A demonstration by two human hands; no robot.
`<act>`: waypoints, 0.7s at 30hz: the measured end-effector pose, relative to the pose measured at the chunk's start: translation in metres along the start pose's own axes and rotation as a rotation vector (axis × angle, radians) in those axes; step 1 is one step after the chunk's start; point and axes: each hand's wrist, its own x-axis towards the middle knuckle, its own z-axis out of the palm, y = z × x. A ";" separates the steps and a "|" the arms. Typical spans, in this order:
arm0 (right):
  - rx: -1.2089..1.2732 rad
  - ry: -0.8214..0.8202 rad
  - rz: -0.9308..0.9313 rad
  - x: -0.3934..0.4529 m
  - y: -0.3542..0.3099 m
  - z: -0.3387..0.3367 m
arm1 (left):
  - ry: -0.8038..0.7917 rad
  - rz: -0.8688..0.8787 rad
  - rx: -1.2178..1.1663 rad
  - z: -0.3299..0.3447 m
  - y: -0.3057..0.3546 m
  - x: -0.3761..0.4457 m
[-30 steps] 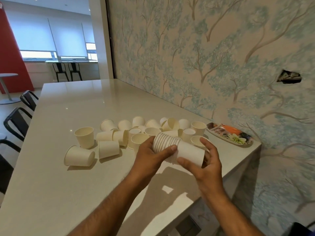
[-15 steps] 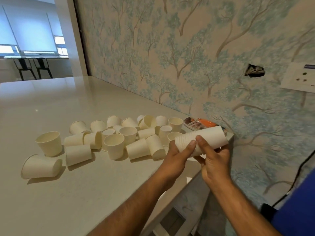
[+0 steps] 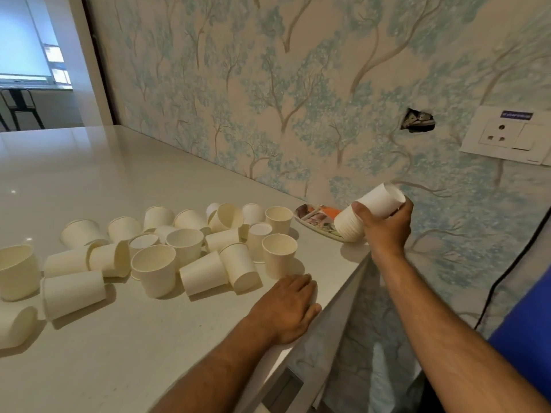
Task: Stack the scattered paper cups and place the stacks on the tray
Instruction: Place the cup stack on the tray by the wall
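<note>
My right hand (image 3: 387, 225) grips a stack of white paper cups (image 3: 369, 210), tilted with its rims down over the near end of a small patterned tray (image 3: 316, 217) by the wall. Whether the stack touches the tray I cannot tell. My left hand (image 3: 286, 308) rests flat, fingers straight, on the white counter (image 3: 134, 338) near its right edge, holding nothing. Several loose paper cups (image 3: 155, 269) lie scattered left of the tray, some upright, some on their sides.
The counter's right edge drops off just beside my left hand. A tree-patterned wall runs behind the cups, with a wall socket (image 3: 507, 135) and a hole (image 3: 417, 120) in it. A black cable (image 3: 501, 278) hangs at right. A chair (image 3: 18, 105) stands far back.
My left hand has let go of the stack and come down onto the counter. My right hand alone has carried the stack right and tipped it rims-down over the tray.
</note>
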 end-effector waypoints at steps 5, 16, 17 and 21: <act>-0.245 -0.089 -0.032 0.047 0.019 0.021 | 0.024 -0.007 0.009 0.005 -0.001 -0.003; -0.427 -0.208 -0.047 0.088 0.049 0.064 | -0.048 -0.056 -0.036 0.001 -0.001 -0.001; -0.440 -0.216 -0.040 0.089 0.052 0.065 | -0.053 -0.058 -0.037 0.001 -0.001 -0.001; -0.486 -0.260 -0.024 0.091 0.061 0.069 | -0.048 -0.067 -0.046 0.002 -0.001 0.000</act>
